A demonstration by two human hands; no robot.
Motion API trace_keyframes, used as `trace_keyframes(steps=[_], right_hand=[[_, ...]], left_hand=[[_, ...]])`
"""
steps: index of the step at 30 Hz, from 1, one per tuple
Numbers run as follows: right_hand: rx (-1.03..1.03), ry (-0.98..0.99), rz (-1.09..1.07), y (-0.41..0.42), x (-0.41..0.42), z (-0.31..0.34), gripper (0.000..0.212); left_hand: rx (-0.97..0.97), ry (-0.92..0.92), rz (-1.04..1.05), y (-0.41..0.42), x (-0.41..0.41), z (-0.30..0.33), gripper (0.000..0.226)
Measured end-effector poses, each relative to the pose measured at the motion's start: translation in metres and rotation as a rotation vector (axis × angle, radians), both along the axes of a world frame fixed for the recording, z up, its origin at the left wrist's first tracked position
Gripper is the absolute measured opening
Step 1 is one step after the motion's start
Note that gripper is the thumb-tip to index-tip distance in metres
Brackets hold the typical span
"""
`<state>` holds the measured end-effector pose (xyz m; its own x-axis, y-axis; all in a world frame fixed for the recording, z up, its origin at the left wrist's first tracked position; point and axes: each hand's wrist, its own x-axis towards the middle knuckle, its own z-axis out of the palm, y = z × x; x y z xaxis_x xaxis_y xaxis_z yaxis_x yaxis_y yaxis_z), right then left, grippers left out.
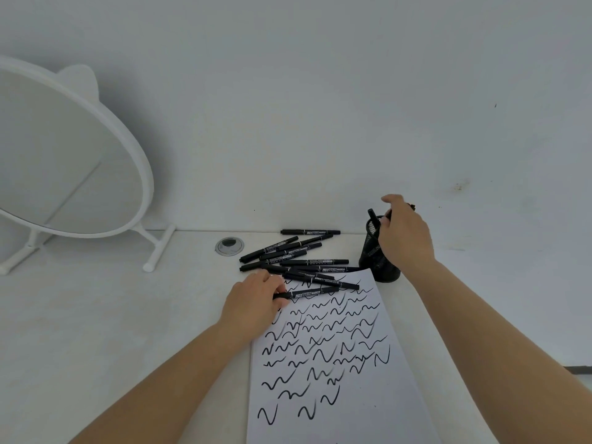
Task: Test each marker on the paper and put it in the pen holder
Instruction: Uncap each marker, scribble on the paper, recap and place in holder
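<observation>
Head view of the marker-testing task. The right hand point(404, 233) is hovering at the rim of the black mesh pen holder point(379, 251), its fingers curled around the top of a marker point(373, 216) that is standing in the holder; whether the fingers are gripping this marker or letting it go cannot be told. The holder is standing just past the far right corner of the paper point(336, 363), probably so that a tested marker needs only a short carry.

The left hand point(256, 302) is lying at the paper's far left edge, thumb and fingers pinching the near end of a capped marker point(307, 293) that is lying across the top of the sheet, apparently the next one to be tested.

Just beyond the left hand, a loose pile of markers point(294, 254) is waiting on the desk point(128, 331), some overlapping the paper's far edge. The sheet, running between the two forearms, is carrying many rows of black squiggles, suggesting that much testing is done, though a dozen or so markers are not yet in the holder.

A white mirror point(64, 161) is standing well to the left of the left hand.
</observation>
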<state>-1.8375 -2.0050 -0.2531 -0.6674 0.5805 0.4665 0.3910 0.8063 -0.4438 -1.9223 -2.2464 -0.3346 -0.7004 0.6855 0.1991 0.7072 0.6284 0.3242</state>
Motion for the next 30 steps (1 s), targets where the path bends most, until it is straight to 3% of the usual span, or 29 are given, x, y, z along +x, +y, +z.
trace_keyframes(steps=[9, 11, 15, 17, 19, 22, 26, 30], right_hand=[[0.362, -0.409, -0.048, 0.002, 0.000, 0.003, 0.028], [0.345, -0.304, -0.016, -0.002, 0.007, 0.008, 0.030], [0.320, 0.104, 0.074, -0.030, 0.030, 0.010, 0.021], [0.124, 0.085, 0.134, -0.048, 0.043, 0.007, 0.015], [-0.247, -0.019, 0.221, -0.068, 0.054, 0.002, 0.015], [-0.680, 0.058, 0.283, -0.098, 0.067, -0.007, 0.019], [-0.941, 0.226, 0.258, -0.123, 0.082, -0.017, 0.023], [-1.136, 0.246, 0.262, -0.125, 0.097, -0.023, 0.028]], left_hand=[[0.017, -0.096, 0.021, 0.000, 0.001, 0.003, 0.023], [0.045, -0.105, 0.033, -0.001, 0.001, 0.003, 0.024], [0.205, -0.157, 0.107, -0.003, 0.005, 0.012, 0.020], [0.320, -0.229, 0.112, -0.003, 0.013, 0.020, 0.015], [0.428, -0.310, 0.082, -0.002, 0.026, 0.030, 0.004], [0.493, -0.364, -0.001, 0.002, 0.055, 0.038, 0.015], [0.496, -0.386, -0.134, 0.004, 0.089, 0.034, 0.012], [0.369, -0.546, -0.205, 0.000, 0.094, 0.034, 0.028]])
